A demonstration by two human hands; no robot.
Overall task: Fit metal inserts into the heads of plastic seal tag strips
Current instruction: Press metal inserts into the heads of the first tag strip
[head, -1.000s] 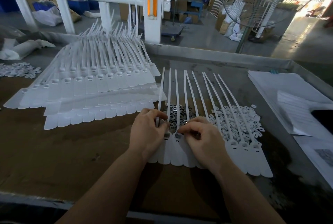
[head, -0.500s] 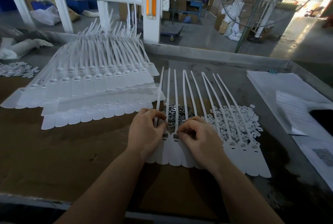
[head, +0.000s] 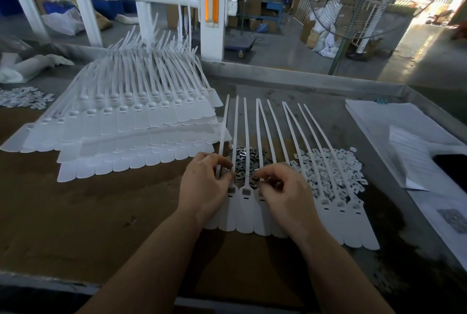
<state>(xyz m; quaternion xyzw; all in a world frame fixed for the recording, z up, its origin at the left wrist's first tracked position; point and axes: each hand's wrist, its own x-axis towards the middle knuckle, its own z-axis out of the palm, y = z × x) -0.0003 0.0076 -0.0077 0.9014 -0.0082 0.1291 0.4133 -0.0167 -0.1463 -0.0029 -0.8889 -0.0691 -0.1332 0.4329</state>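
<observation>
A joined row of white plastic seal tag strips lies fanned out on the brown table in front of me, tails pointing away. A heap of small metal inserts sits under the tails. My left hand rests on the left end of the row, fingers curled, thumb and forefinger pinched together over a head. My right hand hovers over the heads beside it, fingertips pinching a small metal insert. Both hands hide several heads.
Stacked rows of white strips fill the left half of the table. A pile of small white plastic caps lies right of the inserts. Paper sheets and a dark object sit at the right edge. A white railing runs behind.
My right hand has lifted slightly from the strip head and drawn back to the right with an insert at its fingertips. The left hand has barely moved.
</observation>
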